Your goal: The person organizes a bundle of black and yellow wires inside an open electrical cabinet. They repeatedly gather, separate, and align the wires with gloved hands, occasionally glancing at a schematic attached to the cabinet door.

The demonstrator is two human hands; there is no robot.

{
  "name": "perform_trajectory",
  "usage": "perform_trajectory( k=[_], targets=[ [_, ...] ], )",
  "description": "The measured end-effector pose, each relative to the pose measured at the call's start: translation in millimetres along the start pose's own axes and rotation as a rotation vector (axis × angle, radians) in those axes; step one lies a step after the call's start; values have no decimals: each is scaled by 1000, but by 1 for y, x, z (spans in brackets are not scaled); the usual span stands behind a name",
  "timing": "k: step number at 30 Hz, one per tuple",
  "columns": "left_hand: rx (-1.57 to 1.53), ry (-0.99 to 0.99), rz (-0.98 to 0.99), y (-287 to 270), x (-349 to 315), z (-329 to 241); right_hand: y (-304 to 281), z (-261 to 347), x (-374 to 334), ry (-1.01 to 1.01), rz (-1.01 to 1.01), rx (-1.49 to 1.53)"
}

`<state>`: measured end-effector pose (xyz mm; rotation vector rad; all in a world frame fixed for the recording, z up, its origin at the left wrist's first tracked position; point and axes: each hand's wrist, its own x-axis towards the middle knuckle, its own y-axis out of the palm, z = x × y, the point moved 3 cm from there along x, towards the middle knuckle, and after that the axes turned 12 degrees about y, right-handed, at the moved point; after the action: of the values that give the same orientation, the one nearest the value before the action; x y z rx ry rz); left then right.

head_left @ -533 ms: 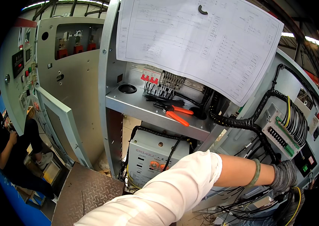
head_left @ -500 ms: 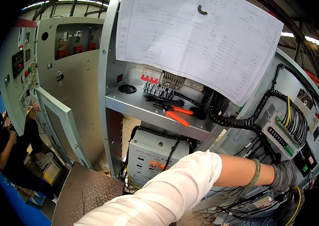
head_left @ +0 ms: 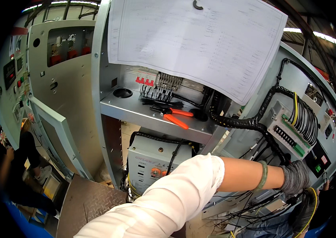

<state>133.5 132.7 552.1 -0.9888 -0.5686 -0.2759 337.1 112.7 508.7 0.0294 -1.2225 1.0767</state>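
My left arm, in a white sleeve with a green bangle (head_left: 262,175), reaches across to the right. At its end my left hand (head_left: 296,177) wears a grey knit glove; its fingers are hidden beyond the cuff. It is beside the open panel door (head_left: 231,148), below the green terminal block (head_left: 291,137) and its wire bundle. Just below, in shadow, a grey-gloved shape seems to be my right hand (head_left: 305,211), its fingers not discernible. A yellow wire (head_left: 315,204) loops past it. Black loose wires (head_left: 237,217) spread underneath.
Orange-handled pliers (head_left: 176,119) lie on the metal shelf (head_left: 156,121) beside black cable ties (head_left: 162,104). A wiring diagram (head_left: 196,43) hangs above. Below the shelf stands a grey unit (head_left: 148,158). At far left a person (head_left: 27,174) sits by another cabinet door (head_left: 64,87).
The view has turned slightly right, so the cabinet, diagram and pliers sit further left and a bit higher in the picture. My left hand stays at about the same place by the door.
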Motion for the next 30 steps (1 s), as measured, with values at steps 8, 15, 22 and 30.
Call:
perform_trajectory(
  k=[8,15,22,30],
  targets=[
    [41,-10,59,0,2,-6,0,-28,-5,104,75,301],
    [51,-11,30,0,-1,-4,-1,30,-1,23,11,31],
    [81,-4,13,3,-1,-3,1,34,-1,57,-33,26],
    [106,-8,-34,-5,-4,-3,11,-8,-5,13,-172,265]
  ],
)
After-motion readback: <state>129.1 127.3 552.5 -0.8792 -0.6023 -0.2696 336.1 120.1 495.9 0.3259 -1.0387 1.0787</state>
